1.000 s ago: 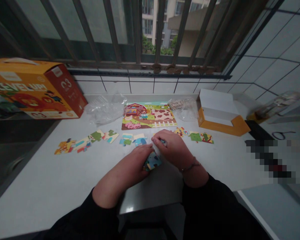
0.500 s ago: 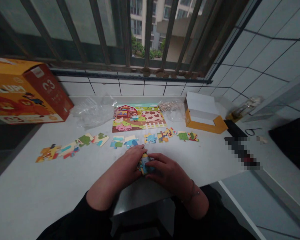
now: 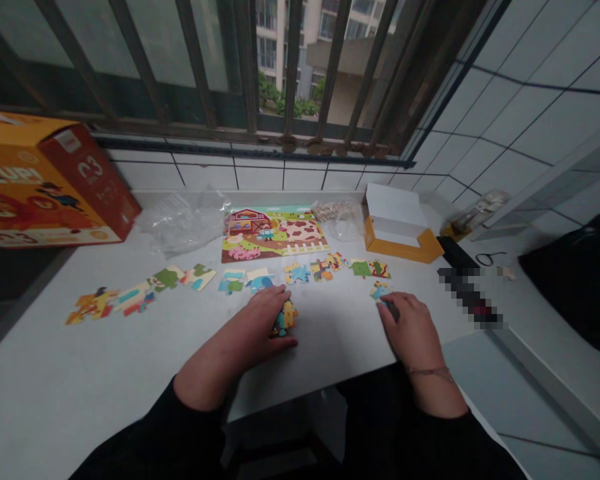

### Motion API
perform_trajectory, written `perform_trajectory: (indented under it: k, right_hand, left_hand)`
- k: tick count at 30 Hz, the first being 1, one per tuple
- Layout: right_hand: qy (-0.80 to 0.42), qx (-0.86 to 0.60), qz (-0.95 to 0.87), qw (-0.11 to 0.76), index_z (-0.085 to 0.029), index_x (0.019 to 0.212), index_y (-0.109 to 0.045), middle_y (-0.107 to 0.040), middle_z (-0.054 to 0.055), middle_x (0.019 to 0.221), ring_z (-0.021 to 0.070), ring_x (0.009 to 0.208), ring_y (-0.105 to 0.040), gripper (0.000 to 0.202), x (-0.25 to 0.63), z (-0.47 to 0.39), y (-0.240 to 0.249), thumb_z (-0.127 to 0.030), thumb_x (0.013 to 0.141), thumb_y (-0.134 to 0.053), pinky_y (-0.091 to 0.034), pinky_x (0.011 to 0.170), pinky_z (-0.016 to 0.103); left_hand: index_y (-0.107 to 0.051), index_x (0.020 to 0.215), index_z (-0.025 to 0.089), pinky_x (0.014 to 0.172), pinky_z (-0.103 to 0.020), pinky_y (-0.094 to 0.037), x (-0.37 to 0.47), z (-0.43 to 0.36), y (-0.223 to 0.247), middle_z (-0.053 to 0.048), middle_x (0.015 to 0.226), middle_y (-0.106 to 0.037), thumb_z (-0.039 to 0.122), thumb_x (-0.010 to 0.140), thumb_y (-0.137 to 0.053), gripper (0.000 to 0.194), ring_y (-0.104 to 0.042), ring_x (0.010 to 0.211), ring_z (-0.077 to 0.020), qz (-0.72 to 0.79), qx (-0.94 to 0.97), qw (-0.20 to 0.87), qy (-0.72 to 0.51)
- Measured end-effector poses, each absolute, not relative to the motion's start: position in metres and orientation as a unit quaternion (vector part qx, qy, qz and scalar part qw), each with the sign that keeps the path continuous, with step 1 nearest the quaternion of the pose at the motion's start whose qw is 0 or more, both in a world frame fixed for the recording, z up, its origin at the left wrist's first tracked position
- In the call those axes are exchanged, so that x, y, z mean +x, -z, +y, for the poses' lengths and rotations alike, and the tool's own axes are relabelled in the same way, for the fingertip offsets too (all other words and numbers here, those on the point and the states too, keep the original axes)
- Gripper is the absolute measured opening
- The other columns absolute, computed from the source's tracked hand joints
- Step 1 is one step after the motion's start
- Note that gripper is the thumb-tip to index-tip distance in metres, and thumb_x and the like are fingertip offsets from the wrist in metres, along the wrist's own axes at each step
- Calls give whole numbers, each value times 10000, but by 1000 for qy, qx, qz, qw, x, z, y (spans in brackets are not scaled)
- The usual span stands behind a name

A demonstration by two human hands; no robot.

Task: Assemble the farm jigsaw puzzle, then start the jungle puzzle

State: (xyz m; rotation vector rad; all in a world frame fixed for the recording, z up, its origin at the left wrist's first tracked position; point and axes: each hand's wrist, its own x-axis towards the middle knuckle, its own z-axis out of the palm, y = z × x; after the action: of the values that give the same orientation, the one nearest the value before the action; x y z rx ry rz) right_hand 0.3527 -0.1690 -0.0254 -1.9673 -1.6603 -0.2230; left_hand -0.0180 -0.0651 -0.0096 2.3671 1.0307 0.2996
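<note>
My left hand (image 3: 260, 320) curls around a small stack of puzzle pieces (image 3: 287, 317), yellow and blue on top, held low over the white table. Further right, my right hand (image 3: 411, 327) has its fingertips on the near edge of a blue and yellow puzzle piece (image 3: 381, 290) at the table surface. Part of that piece is covered by the fingers. Beyond my hands, several puzzle pieces lie in a loose row, among them an orange one (image 3: 93, 305), a blue one (image 3: 297, 273) and a green one (image 3: 361, 268).
Behind the row lies a farm picture board (image 3: 275, 233), with clear plastic bags (image 3: 185, 220) to its left. An open yellow box (image 3: 405, 247) stands at the back right. A large orange box (image 3: 45, 187) is at the left. The table's near edge runs below my hands.
My right hand has moved away from the stack to the right, carrying a puzzle piece down to the table. My left hand stays in place with the stack.
</note>
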Motion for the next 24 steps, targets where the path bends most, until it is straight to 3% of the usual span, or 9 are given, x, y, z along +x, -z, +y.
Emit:
perform_trajectory:
  k: [2, 5, 9, 12, 16, 20, 24]
  right_hand:
    - [95, -714, -630, 290, -174, 1152, -795, -777, 209, 1245, 391, 1221, -708, 245, 333, -170, 23, -329, 1059, -630, -563, 1113, 668]
    - [42, -592, -729, 343, -217, 1315, -752, -760, 173, 1385, 331, 1316, -700, 279, 274, -169, 11, -238, 1087, -592, -572, 1166, 606]
    - [-38, -477, -818, 318, -253, 1477, -663, -661, 142, 1591, 305, 1480, -624, 422, 203, -158, -1, -147, 1073, -599, -549, 1243, 537]
    - [-90, -460, -824, 317, -226, 1321, -725, -727, 155, 1475, 294, 1383, -695, 272, 187, -144, -1, -172, 1065, -650, -597, 1186, 489]
    - [-152, -451, -809, 345, -247, 1101, -750, -783, 97, 1288, 229, 1208, -758, 91, 200, -137, 3, -196, 1059, -688, -636, 1085, 385]
    - [-170, -494, -775, 357, -247, 1034, -741, -781, 65, 1173, 199, 1073, -761, 109, 236, -148, 6, -176, 1063, -664, -643, 971, 338]
    - [-66, -619, -718, 311, -227, 1078, -762, -776, 97, 1109, 251, 1059, -742, 201, 280, -159, 10, -130, 1042, -590, -633, 977, 417]
  left_hand:
    - [-477, 1658, 225, 1351, -668, -341, -17, -66, 7, -235, 1796, -405, 416, 840, -899, 940, -368, 1677, -440, 389, 873, 272, -110]
    - [-453, 1671, 203, 1361, -654, -333, -17, -67, 5, -251, 1800, -388, 398, 823, -914, 984, -357, 1683, -435, 391, 874, 265, -119]
    - [-503, 1622, 222, 1342, -655, -377, -25, -65, 9, -240, 1749, -478, 328, 843, -872, 869, -453, 1635, -425, 385, 875, 258, -142]
    - [-536, 1596, 273, 1322, -624, -430, -37, -63, 12, -187, 1707, -554, 290, 898, -791, 743, -540, 1580, -383, 365, 878, 271, -151]
    - [-559, 1590, 249, 1323, -619, -433, -48, -60, 11, -187, 1716, -546, 291, 874, -804, 757, -555, 1568, -388, 356, 879, 289, -135]
    - [-572, 1591, 231, 1324, -590, -438, -48, -63, 5, -174, 1712, -557, 318, 873, -822, 766, -555, 1570, -373, 378, 872, 288, -121]
    - [-585, 1594, 234, 1329, -565, -435, -46, -67, -3, -160, 1724, -546, 351, 912, -807, 727, -550, 1574, -363, 387, 869, 282, -123]
